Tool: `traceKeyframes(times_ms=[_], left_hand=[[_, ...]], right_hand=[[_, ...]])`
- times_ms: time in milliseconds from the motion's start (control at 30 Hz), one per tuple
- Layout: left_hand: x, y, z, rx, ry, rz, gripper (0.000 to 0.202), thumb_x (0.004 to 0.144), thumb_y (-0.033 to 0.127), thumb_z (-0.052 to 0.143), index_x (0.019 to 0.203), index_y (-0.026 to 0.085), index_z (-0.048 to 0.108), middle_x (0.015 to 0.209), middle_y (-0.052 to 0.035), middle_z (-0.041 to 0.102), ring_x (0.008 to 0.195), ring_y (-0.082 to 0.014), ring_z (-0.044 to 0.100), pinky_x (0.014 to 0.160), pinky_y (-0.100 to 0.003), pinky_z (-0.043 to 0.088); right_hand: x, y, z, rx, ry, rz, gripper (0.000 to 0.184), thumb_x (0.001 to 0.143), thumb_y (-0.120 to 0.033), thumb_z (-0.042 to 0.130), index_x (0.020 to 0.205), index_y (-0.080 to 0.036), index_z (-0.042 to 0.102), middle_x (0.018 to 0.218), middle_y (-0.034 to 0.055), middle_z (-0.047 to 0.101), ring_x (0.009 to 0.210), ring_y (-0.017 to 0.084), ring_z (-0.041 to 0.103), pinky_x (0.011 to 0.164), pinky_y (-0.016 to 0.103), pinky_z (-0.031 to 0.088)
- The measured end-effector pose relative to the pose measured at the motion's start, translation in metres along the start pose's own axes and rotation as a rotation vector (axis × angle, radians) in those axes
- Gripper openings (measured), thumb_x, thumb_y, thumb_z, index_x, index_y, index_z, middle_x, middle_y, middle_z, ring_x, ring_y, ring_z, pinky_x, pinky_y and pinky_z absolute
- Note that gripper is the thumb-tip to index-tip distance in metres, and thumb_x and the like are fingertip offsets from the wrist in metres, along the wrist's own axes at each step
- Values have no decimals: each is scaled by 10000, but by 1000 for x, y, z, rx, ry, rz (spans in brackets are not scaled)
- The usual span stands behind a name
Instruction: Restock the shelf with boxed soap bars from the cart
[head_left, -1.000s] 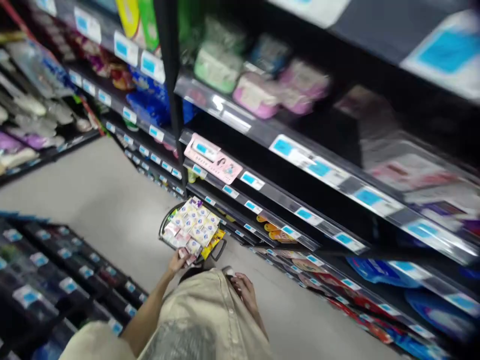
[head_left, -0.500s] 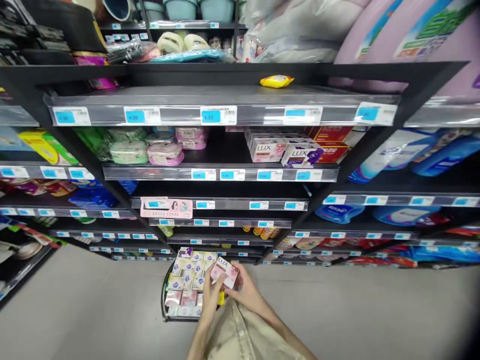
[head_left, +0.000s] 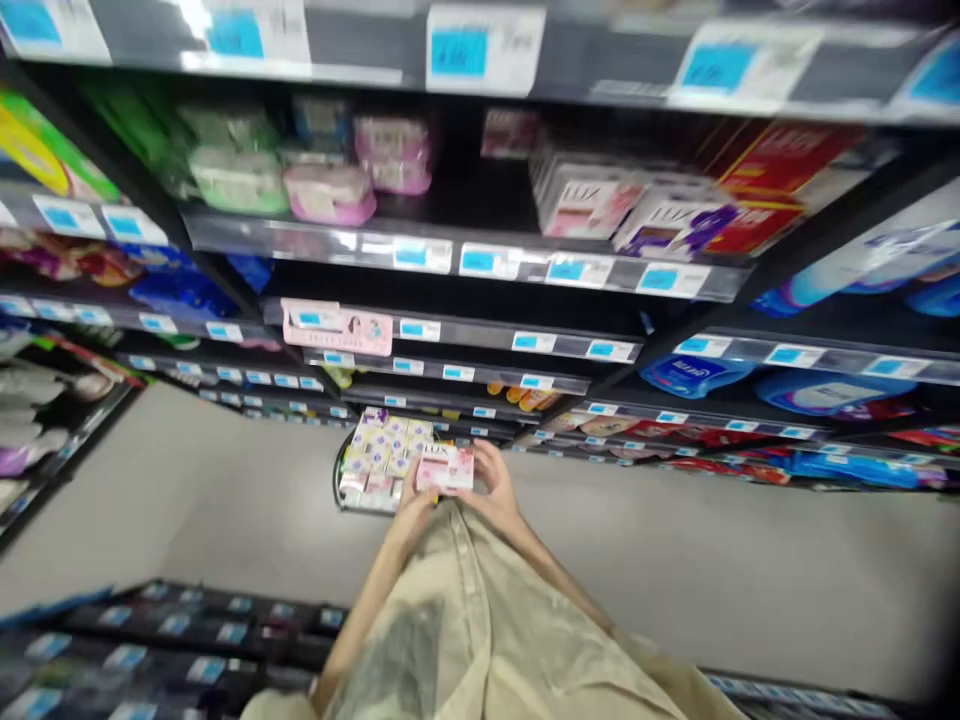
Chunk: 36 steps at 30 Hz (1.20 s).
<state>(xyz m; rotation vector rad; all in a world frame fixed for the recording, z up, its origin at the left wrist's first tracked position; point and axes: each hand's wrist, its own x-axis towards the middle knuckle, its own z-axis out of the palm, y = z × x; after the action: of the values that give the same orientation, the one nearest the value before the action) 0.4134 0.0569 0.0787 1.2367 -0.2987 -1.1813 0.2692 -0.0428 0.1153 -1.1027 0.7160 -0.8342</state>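
Observation:
A pink and white LUX soap box (head_left: 445, 467) is held level between both hands, in front of my body. My left hand (head_left: 415, 508) grips its left end, and my right hand (head_left: 496, 488) closes round its right end. Just beyond and to the left, a dark-rimmed basket (head_left: 337, 488) on the floor holds many soap boxes (head_left: 386, 445), mostly white and yellow with some pink ones at the near side. Part of the basket is hidden behind my hands.
Ahead, a shelf (head_left: 465, 218) carries LUX boxes (head_left: 589, 205), red boxes (head_left: 757, 225) and wrapped pink and green packs (head_left: 330, 190). Blue bottles (head_left: 694, 372) stand at the right. Grey floor (head_left: 247, 490) surrounds the basket. Another shelf unit (head_left: 180, 640) is behind me at lower left.
My view has tipped downward, so the shelves sit higher in the picture. The soap box has turned from tilted to level, with both hands still on it.

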Motion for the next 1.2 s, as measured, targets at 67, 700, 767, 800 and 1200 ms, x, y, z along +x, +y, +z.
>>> traceKeyframes(times_ms=[67, 700, 767, 800, 1200], left_hand=[[-6, 8, -1, -21, -24, 57, 1146, 571, 656, 933, 1586, 353, 494, 1412, -115, 700, 1334, -342, 649, 1168, -525, 499], [-10, 20, -1, 653, 17, 667, 564, 818, 413, 884, 1313, 266, 656, 1371, -122, 565, 1373, -322, 562, 1192, -471, 482], [-11, 27, 7, 739, 4, 733, 611, 835, 274, 850, 1402, 277, 622, 1399, -120, 584, 1377, -307, 570, 1195, -469, 484], [-12, 29, 9, 768, 9, 750, 664, 832, 227, 838, 1447, 279, 594, 1410, -121, 596, 1376, -302, 578, 1191, -469, 491], [-6, 11, 3, 520, -62, 635, 833, 845, 332, 898, 1564, 258, 486, 1491, -180, 650, 1407, -317, 633, 1158, -482, 537]], right_hand=[[-1, -2, 4, 7, -31, 6, 942, 521, -353, 1058, 1356, -298, 626, 1306, 108, 782, 1153, 314, 756, 940, 432, 610], [-9, 40, 15, 116, -110, 244, 824, 691, -581, 935, 1413, -304, 649, 1437, 75, 721, 1265, 301, 697, 1008, 449, 603], [-9, 42, 16, 243, -99, 325, 778, 687, -591, 917, 1359, -275, 684, 1382, 79, 757, 1303, 332, 682, 1062, 495, 579], [-9, 42, 16, 314, -91, 362, 748, 694, -600, 896, 1330, -259, 701, 1341, 85, 778, 1304, 348, 681, 1073, 516, 572], [-10, 21, 16, 766, -67, 593, 695, 857, -745, 529, 1336, -273, 704, 1064, 86, 839, 885, 320, 718, 867, 501, 573]])
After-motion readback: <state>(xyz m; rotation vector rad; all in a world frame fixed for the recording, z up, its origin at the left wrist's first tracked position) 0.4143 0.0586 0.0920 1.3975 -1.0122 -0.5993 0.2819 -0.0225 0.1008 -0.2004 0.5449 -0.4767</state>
